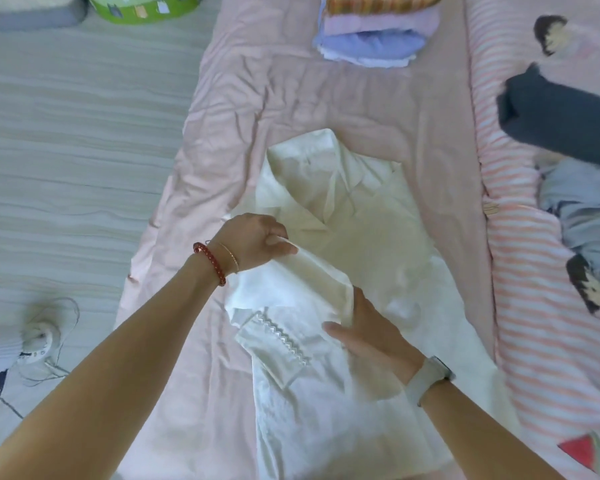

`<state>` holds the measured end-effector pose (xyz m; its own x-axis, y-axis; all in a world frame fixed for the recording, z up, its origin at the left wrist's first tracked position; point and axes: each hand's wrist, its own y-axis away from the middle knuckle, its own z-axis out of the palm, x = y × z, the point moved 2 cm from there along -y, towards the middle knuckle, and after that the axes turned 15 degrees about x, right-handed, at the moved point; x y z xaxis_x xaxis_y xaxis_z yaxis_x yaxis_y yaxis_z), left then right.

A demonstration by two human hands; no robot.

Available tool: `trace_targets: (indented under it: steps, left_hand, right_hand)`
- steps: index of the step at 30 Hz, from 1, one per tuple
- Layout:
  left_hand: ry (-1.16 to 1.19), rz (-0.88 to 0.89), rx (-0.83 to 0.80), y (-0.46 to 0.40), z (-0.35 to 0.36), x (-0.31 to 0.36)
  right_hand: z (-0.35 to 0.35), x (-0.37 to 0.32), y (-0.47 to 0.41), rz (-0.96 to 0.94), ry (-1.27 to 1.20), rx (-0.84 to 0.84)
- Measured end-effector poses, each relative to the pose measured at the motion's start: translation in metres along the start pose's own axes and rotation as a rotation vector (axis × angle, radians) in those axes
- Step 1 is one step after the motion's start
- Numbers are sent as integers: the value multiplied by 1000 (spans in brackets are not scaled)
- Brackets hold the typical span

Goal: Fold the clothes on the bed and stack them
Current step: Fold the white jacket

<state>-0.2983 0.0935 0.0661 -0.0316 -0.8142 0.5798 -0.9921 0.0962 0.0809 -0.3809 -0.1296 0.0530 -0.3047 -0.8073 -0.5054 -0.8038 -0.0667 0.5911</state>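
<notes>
A white collared shirt [368,244] lies spread on the pink bed sheet [264,109], collar pointing away from me. My left hand [257,240] pinches the shirt's left edge and lifts a fold of it. My right hand [371,330] grips the same raised fold lower down, thumb on top of the cloth. A sleeve cuff with zigzag trim [278,344] lies across the shirt's left side below the fold. A stack of folded clothes [374,32], plaid on top, then pink and blue, sits at the far end of the bed.
A striped pink quilt [541,341] with cartoon prints runs down the right. On it lie a dark garment [561,119] and a light blue garment [579,209]. Left of the bed is pale floor with a green box [142,6] and a small fan [39,337].
</notes>
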Motion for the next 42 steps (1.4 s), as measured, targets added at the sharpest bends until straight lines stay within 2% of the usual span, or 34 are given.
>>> trace_targets:
  steps: [2,6,8,12,15,20,24,26,29,31,32,34,36,38,40,42]
  left_hand:
    - [-49,31,-53,-15,18,14]
    - [-110,13,-178,-39,55,30]
    - [-102,-27,-218,-46,71,33]
    - [-198,47,-260,-48,100,34]
    - [-219,-10,-219,-48,106,28]
    - [-244,-71,-139,-53,107,26]
    - [-294,-105,53,-59,108,27]
    - [-336,-120,210,-56,108,29]
    - [-286,-168,436,-35,103,33]
    - [-330,-84,543,-9,108,35]
    - [-378,-46,546,4,113,33]
    - [-427,-122,382,24,126,20]
    - [-440,-349,138,36,138,-3]
    - [-480,-448,3,34,141,-28]
    - [-514,-440,-68,27,140,-43]
    - [-476,-423,-65,17,136,-46]
  right_hand:
    - [0,19,-2,55,23,23]
    - [-12,67,-3,157,-148,87]
    - [-25,92,-6,152,-96,183]
    - [-55,131,-12,141,39,306]
    - [-75,149,-17,186,80,387]
    - [-98,167,-32,248,-303,369]
    - [-99,178,-47,258,-142,416]
    - [-98,173,-48,174,25,572]
    - [-89,158,-42,-143,229,766]
    - [-72,151,-35,-355,329,767]
    - [-61,148,-32,-426,377,699]
    - [-38,147,-29,-432,455,468]
    - [-22,157,-31,-328,507,271]
    - [-16,170,-40,-216,527,163]
    - [-20,171,-44,-183,580,144]
    - [-32,152,-47,-237,596,291]
